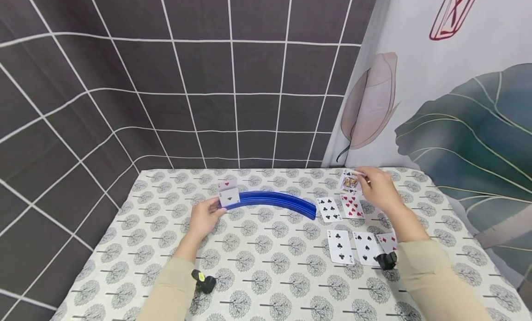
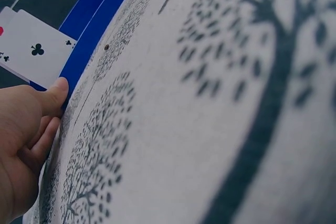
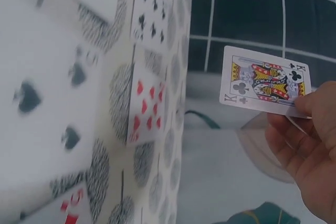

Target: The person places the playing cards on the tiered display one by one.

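Left hand [image 1: 205,218]: gripping blue rack [image 1: 272,199] at left end (just beside cards [image 1: 229,199], btw)
Right hand [image 1: 379,188]: pinching king of clubs [image 3: 262,81], far right

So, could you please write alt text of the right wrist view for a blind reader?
The person's right grip pinches a king of clubs by one corner, face visible. At picture left, a spades card and a hearts card lie face up on a patterned tablecloth; behind is a dark gridded backdrop.

Table under tree-print cloth [image 1: 266,247], curved blue card holder [image 1: 276,199], five face-up playing cards [image 1: 341,248]
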`<state>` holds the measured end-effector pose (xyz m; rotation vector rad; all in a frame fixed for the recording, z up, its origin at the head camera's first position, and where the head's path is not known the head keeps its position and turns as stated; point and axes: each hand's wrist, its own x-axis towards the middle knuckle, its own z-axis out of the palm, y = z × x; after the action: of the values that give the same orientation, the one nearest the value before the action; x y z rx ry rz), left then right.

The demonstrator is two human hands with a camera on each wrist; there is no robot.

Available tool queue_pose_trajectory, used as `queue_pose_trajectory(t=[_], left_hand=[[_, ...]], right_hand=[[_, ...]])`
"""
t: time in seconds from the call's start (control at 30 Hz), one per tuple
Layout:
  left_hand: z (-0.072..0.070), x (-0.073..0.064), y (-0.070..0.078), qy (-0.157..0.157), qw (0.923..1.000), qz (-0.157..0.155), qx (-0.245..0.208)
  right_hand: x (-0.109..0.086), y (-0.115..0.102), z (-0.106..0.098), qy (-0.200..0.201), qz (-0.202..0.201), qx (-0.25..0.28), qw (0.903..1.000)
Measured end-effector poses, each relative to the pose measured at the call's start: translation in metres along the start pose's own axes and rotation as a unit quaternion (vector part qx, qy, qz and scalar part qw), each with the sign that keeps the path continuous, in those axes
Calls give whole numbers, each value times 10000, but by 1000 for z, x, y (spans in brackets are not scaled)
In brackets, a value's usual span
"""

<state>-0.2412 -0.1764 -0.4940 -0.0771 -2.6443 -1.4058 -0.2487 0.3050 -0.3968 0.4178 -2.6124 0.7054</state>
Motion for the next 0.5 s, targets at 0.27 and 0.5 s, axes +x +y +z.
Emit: queue_pose_trajectory(t=[0.27,0.5], left_hand=[[0,-1,-1,11,10000,17,23],[0,-1,0,17,10000,14,-18]], right_hand=[[10,-15,12,91,-268,141,9995],[17,-28,22,205,-424,188,9987]])
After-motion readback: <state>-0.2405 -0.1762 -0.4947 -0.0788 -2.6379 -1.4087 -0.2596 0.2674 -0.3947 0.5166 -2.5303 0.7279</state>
